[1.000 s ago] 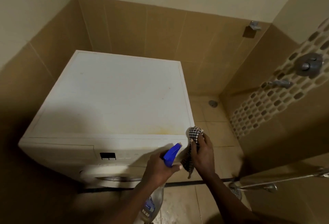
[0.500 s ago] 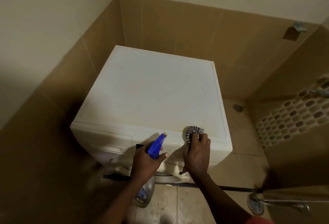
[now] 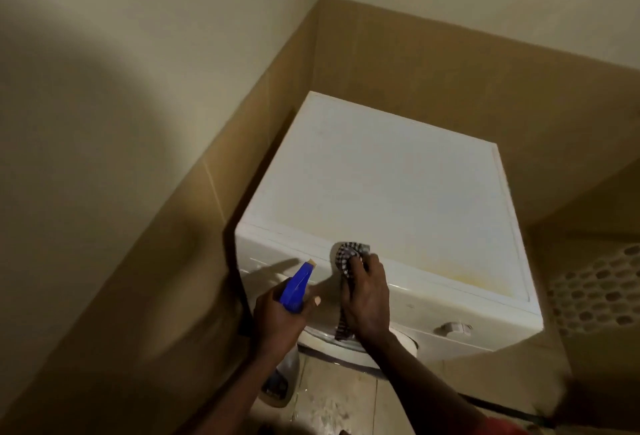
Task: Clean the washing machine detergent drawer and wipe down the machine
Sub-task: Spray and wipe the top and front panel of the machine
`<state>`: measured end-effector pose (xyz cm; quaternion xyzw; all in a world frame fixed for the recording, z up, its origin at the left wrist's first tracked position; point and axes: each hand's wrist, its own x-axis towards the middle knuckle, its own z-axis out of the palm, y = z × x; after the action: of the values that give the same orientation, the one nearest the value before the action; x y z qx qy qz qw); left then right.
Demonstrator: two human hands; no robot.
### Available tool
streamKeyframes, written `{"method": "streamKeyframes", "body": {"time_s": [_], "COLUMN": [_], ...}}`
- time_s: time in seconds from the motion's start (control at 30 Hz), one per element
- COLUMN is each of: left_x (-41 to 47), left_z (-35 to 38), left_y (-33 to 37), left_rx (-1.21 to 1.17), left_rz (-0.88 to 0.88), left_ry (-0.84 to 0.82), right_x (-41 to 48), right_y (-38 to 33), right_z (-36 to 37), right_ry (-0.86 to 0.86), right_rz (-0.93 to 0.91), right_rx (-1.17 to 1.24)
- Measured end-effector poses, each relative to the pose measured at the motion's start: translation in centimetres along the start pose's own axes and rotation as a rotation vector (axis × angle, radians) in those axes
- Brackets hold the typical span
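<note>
i judge the wipe-down barely begun; my right hand (image 3: 367,299) clutches the checked cloth (image 3: 348,254) against the washing machine's (image 3: 398,192) front top edge; my left hand (image 3: 277,317) grips the spray bottle (image 3: 294,287); yellow stain (image 3: 464,277) unwiped, drawer seemingly unopened.

Left hand (image 3: 277,318) grips spray bottle (image 3: 295,291); right hand (image 3: 367,299) clutches cloth (image 3: 347,254).

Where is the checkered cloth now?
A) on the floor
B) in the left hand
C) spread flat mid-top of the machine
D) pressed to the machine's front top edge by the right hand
D: the right hand presses the checkered cloth on the washing machine's front top edge; the left hand holds the spray bottle.
</note>
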<state>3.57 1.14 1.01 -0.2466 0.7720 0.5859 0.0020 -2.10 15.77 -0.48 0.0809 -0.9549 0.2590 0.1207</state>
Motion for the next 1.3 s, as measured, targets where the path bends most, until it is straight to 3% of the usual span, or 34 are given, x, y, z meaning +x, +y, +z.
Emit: {"method": "streamKeyframes", "body": {"time_s": [0.53, 0.67, 0.87, 0.97, 1.07, 1.17, 1.3], "left_x": [0.5, -0.9, -4.5, -4.8, -3.7, -2.0, 2.2], "left_z": [-8.1, -8.3, -8.1, -7.7, -7.1, -6.4, -6.8], "left_y": [-3.6, -5.6, -4.1, -3.2, -2.5, -3.0, -5.4], "left_rx": [-0.07, -0.009, 0.095, 0.109, 0.136, 0.093, 0.074], "left_rz": [-0.04, -0.034, 0.068, 0.132, 0.206, 0.222, 0.283], "left_ry": [0.208, 0.241, 0.26, 0.312, 0.31, 0.335, 0.419], "right_x": [8.3, 9.0, 8.7, 7.8, 6.4, 5.7, 6.8], "right_y": [-13.0, -12.2, -3.4, -1.3, -0.1, 1.3, 1.3], "right_z": [8.0, 6.2, -3.2, -5.1, -5.1, -3.2, 0.9], "right_ry": [-0.213, -0.356, 0.006, 0.101, 0.139, 0.057, 0.041], "right_rz": [-0.368, -0.396, -0.171, -0.133, -0.098, -0.008, -0.056], "right_rx": [-0.023, 0.02, 0.001, 0.05, 0.11, 0.07, -0.103]}}
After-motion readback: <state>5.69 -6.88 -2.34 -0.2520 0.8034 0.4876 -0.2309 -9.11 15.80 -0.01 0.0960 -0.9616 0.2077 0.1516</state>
